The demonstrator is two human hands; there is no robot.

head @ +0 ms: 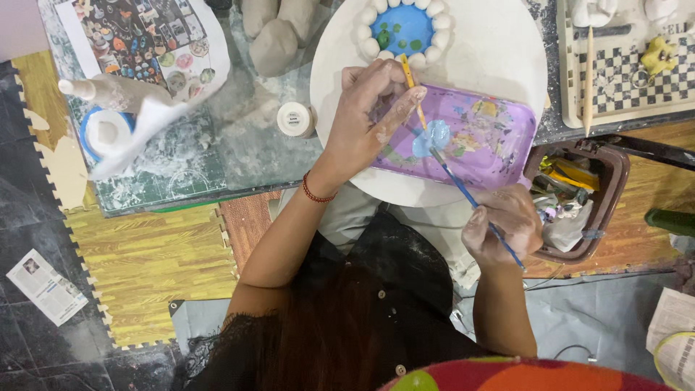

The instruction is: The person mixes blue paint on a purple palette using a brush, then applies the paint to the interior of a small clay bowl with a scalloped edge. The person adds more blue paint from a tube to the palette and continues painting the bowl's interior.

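Note:
My left hand (pixel 365 116) rests on the left end of a purple palette tray (pixel 499 137) and holds a thin yellow-handled brush (pixel 413 90) upright between its fingers. My right hand (pixel 503 224) grips a blue-handled brush (pixel 463 190), whose tip sits in a light blue blob of paint (pixel 432 137) on the tray. The tray lies on a round white board (pixel 492 51). At the far side of the board is a clay piece (pixel 403 29), a ring of white balls around a blue centre with green dots.
A small white paint jar (pixel 295 119) stands left of the board. A brown bin (pixel 579 195) of scraps sits to the right. Beyond it is a checkered tray (pixel 630 80) with a wooden stick (pixel 588 80) and a yellow figure (pixel 657 54). Grey clay lumps (pixel 275 32) and a tape roll (pixel 107 134) lie left.

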